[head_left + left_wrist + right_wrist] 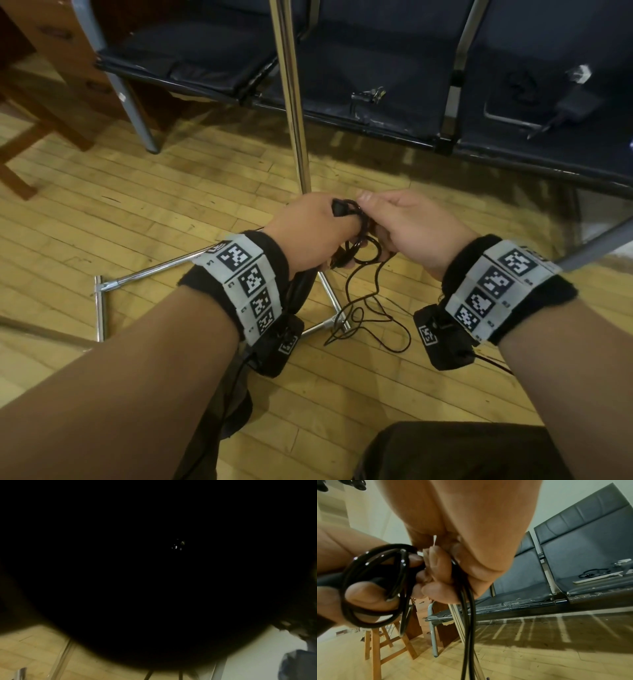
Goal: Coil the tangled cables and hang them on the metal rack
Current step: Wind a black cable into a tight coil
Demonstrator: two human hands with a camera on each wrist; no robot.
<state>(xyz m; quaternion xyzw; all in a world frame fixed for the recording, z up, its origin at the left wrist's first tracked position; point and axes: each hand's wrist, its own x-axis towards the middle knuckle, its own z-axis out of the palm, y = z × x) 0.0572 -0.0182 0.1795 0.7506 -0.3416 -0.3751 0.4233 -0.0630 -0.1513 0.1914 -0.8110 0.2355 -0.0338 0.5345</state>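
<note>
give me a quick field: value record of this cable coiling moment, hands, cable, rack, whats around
left hand: holds the coiled loops of the black cable
right hand: pinches the cable beside the coil
cable tail: hangs down to the wooden floor, loose and tangled
metal rack: upright pole just behind the hands, nothing hung in view
bench: dark seats behind, more cables on it
left wrist view: almost all dark

No words, brands or numbers can be read. The wristbands (251, 284) carry only black-and-white square code markers; the small characters beside them are too blurred to make out.
</note>
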